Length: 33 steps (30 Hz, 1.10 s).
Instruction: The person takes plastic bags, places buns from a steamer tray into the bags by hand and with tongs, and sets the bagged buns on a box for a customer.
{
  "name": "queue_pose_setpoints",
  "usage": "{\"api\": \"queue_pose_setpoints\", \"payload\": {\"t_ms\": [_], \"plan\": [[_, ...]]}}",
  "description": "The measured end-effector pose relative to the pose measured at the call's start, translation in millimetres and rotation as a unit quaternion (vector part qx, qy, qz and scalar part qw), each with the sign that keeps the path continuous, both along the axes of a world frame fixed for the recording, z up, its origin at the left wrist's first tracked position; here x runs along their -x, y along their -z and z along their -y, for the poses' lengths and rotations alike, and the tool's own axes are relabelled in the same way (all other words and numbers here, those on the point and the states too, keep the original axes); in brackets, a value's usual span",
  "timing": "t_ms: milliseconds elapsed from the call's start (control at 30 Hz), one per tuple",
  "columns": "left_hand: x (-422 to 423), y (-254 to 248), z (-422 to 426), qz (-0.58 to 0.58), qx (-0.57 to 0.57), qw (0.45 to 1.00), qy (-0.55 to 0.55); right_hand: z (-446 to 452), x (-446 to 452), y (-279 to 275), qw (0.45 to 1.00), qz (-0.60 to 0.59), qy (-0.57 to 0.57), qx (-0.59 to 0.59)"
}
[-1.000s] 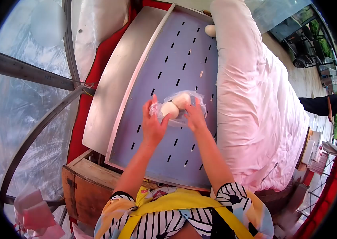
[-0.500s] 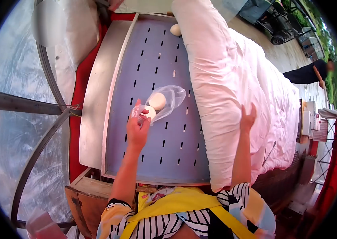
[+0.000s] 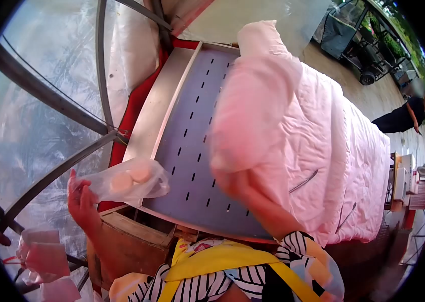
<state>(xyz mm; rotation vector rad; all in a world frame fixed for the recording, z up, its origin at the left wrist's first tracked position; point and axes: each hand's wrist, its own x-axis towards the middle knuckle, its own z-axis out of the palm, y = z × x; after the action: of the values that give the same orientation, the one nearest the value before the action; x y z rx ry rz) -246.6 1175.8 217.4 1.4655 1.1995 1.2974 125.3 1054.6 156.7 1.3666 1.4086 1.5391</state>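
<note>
My left hand is out at the left, its fingers closed on the top of a clear plastic bag. Two round, pale buns lie side by side inside the bag, which is held over the left front corner of the slotted blue-grey tray. My right hand is at the near end of a thick pink-white quilt, gripping its folded edge. Motion blurs this hand and the fold, and the fingers are mostly hidden. The quilt spreads across the right part of the tray.
Left of the tray are a pale side board, red cloth and a metal frame with clear sheeting. Plastic bags hang at lower left. A person in dark clothes stands at far right, near a parked cart.
My left hand has carried the bagged buns left and nearer to me. My right hand has moved left onto the quilt, whose near edge now reaches further over the tray, covering the bun at the back.
</note>
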Motion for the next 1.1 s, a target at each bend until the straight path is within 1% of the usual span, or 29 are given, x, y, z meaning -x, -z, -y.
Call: {"api": "queue_pose_setpoints", "payload": {"t_ms": [33, 67, 100, 133, 167, 200, 233, 267, 300, 333, 367, 400, 500, 533, 600, 633, 667, 700, 733, 767, 833, 867, 900, 933, 967, 1033, 1067, 1100], "plan": [[17.6, -13.0, 14.4, 0.004, -0.022, 0.996, -0.083, -6.3, 41.2, 0.6, 0.922, 0.379, -0.071, -0.005], [39.6, -24.4, 29.0, -0.019, -0.041, 0.992, -0.119, -2.6, 92.8, 15.3, 0.827, 0.555, -0.084, -0.016], [55.9, -36.2, 44.8, -0.026, -0.049, 0.985, -0.166, 7.0, 112.6, 23.0, 0.708, 0.695, -0.074, -0.096], [75.9, -41.8, 60.1, -0.05, -0.063, 0.977, -0.198, 16.6, 132.4, 30.6, 0.561, 0.806, -0.066, -0.176], [94.1, -46.2, 72.2, -0.075, -0.077, 0.967, -0.23, 23.7, 137.8, 33.2, 0.395, 0.862, -0.033, -0.317], [109.0, -48.4, 81.5, -0.085, -0.082, 0.963, -0.243, 33.6, 142.0, 36.5, 0.211, 0.873, 0.002, -0.439], [123.8, -47.8, 92.1, -0.097, -0.082, 0.959, -0.254, 47.2, 145.9, 41.7, 0.018, 0.842, 0.038, -0.538], [137.2, -45.8, 101.3, -0.107, -0.082, 0.955, -0.264, 62.0, 148.6, 49.6, -0.176, 0.771, 0.075, -0.608], [151.3, -39.6, 106.5, -0.119, -0.08, 0.955, -0.261, 71.8, 148.6, 82.8, -0.197, 0.863, 0.15, -0.44], [164.6, -31.3, 109.3, -0.129, -0.081, 0.954, -0.257, 69.9, 140.3, 105.1, -0.287, 0.879, 0.207, -0.321], [173.2, -25.7, 112.9, -0.139, -0.081, 0.954, -0.252, 71.1, 127.6, 118.3, -0.385, 0.855, 0.191, -0.291], [171.7, -24.9, 116.2, -0.112, -0.085, 0.958, -0.249, 84.1, 121.3, 135.6, -0.488, 0.803, 0.102, -0.327], [168.3, -36.0, 130.7, -0.098, -0.058, 0.969, -0.221, 133.9, 124.3, 210.6, -0.578, 0.714, 0.049, -0.393], [165.7, -38.2, 135.8, -0.074, -0.039, 0.976, -0.199, 143.9, 129.9, 226.2, -0.592, 0.712, 0.033, -0.376], [158.6, -40.3, 145.5, -0.03, -0.001, 0.989, -0.147, 138.0, 143.7, 211.8, -0.536, 0.75, -0.043, -0.386], [152.4, -39.2, 149.0, 0.0, 0.016, 0.997, -0.07, 133.4, 146.9, 203.2, -0.502, 0.766, -0.08, -0.393], [126.7, -43.7, 158.5, 0.021, 0.044, 0.998, -0.042, 132.4, 146.7, 200.5, -0.421, 0.841, -0.045, -0.336], [104.4, -43.7, 165.0, 0.024, 0.069, 0.997, 0.019, 130.0, 146.2, 199.2, -0.332, 0.901, -0.01, -0.278], [82.5, -43.7, 172.1, 0.024, 0.095, 0.992, 0.078, 130.0, 143.9, 177.2, -0.231, 0.943, 0.005, -0.241], [63.9, -41.1, 177.1, 0.021, 0.113, 0.986, 0.119, 133.8, 145.9, 147.8, -0.123, 0.972, 0.018, -0.197], [30.8, -34.8, 181.8, 0.006, 0.129, 0.971, 0.2, 148.8, 146.8, 120.4, 0.113, 0.987, 0.042, -0.11], [15.7, -27.3, 179.7, -0.007, 0.094, 0.963, 0.251, 159.7, 149.3, 100.6, 0.16, 0.983, 0.03, -0.09], [-3.8, -26.2, 182.0, 0.013, 0.11, 0.954, 0.278, 170.4, 147.5, 79.0, 0.202, 0.977, 0.022, -0.066], [-23.7, -25.4, 183.9, 0.017, 0.09, 0.946, 0.312, 183.2, 143.2, 66.6, 0.242, 0.969, 0.015, -0.037], [-46.0, -25.8, 188.8, 0.022, 0.07, 0.935, 0.348, 192.6, 138.2, 63.2, 0.246, 0.969, 0.018, 0.021], [-90.0, -35.4, 205.8, -0.021, 0.04, 0.918, 0.395, 201.1, 127.3, 60.5, 0.257, 0.956, 0.026, 0.138], [-111.8, -38.0, 215.3, -0.031, 0.025, 0.905, 0.424, 207.1, 112.4, 58.7, 0.195, 0.959, 0.021, 0.206], [-133.4, -37.9, 224.8, -0.033, -0.007, 0.891, 0.453, 215.9, 90.9, 56.1, 0.243, 0.939, 0.01, 0.242]]}}
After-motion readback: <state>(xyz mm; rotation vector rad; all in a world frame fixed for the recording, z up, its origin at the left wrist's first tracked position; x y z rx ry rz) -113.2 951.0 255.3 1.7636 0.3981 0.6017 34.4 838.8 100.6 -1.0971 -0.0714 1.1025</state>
